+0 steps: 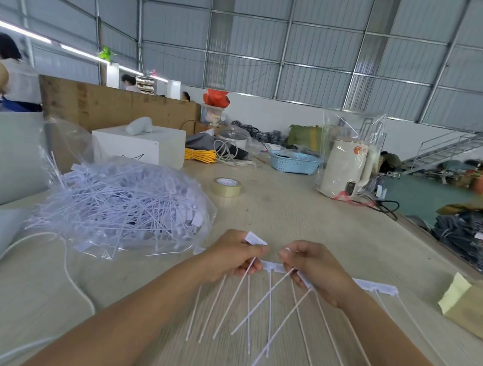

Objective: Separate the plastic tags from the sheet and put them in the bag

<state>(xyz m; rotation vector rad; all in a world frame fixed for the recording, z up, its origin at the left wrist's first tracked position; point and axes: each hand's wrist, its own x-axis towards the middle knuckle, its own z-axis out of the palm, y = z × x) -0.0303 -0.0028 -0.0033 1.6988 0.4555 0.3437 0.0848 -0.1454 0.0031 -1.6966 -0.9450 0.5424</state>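
Your left hand (235, 255) curls round several loose plastic tags (228, 302), their tails fanning toward you. Your right hand (311, 270) pinches the tag sheet (374, 286), which runs right across the table (303, 214). Far left lies the clear bag (121, 204), heaped with tags. No writing reads clearly.

Interior of a factory or warehouse packing hall. Corrugated metal walls and roof (312, 46) on steel framing enclose a large open space with a metal staircase (454, 149) at the right. A long wooden worktable (302, 228) carries a clear bag of loose white plastic tags (121, 204), a roll of packing tape (225, 186) and a blue plastic basket (294, 162). Other workers (131, 83) appear behind a board partition (113, 106).
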